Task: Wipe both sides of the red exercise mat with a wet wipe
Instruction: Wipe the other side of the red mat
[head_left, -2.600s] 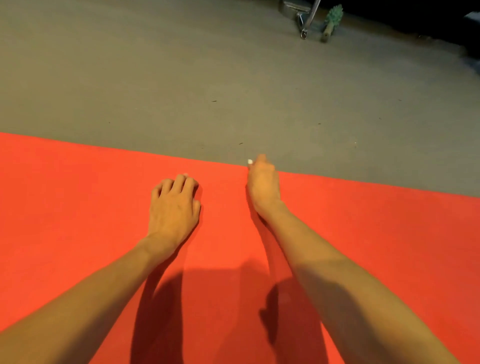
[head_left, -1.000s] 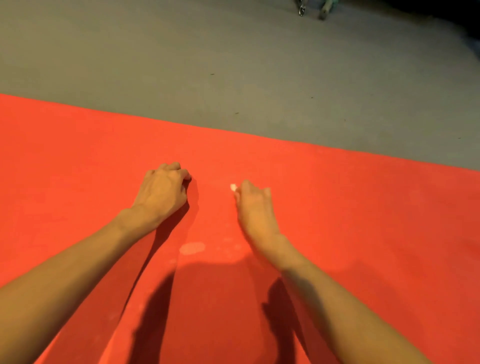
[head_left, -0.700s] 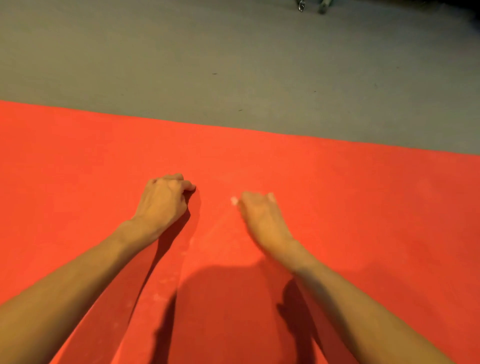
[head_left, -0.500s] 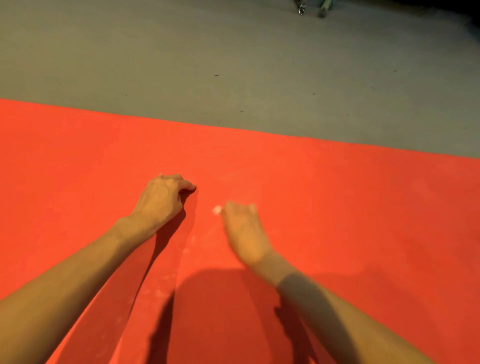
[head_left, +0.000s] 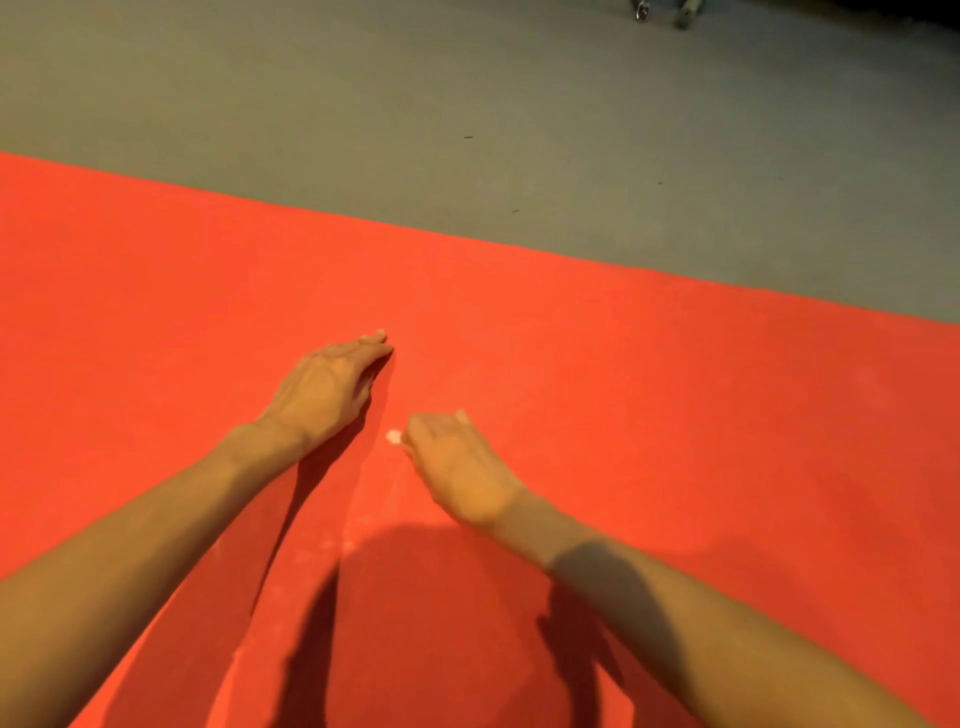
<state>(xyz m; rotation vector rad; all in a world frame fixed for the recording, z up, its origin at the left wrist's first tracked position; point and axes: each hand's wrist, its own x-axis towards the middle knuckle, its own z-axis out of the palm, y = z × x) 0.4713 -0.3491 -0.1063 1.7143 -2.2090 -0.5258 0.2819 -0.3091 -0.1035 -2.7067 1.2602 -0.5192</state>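
Red exercise mat (head_left: 675, 441) flat on the grey floor (head_left: 467, 104), filling the near and middle ground, far edge slanting nearer toward the right. Left hand (head_left: 332, 387) palm-down on the mat, left of centre, fingers straight and close together, pointing far and right, with nothing held. Right hand (head_left: 462, 467) just near and right of it, apart from it, back of the hand up, low over the mat. At its fingertips a small white scrap of wet wipe (head_left: 393, 437) peeking out on the left side, the rest hidden under the hand. Impossible to tell whether pinched or merely pressed under flat fingers. Faint pale streaks (head_left: 347, 545) on the mat between the two forearms. Dark shadows of both arms across the near mat.
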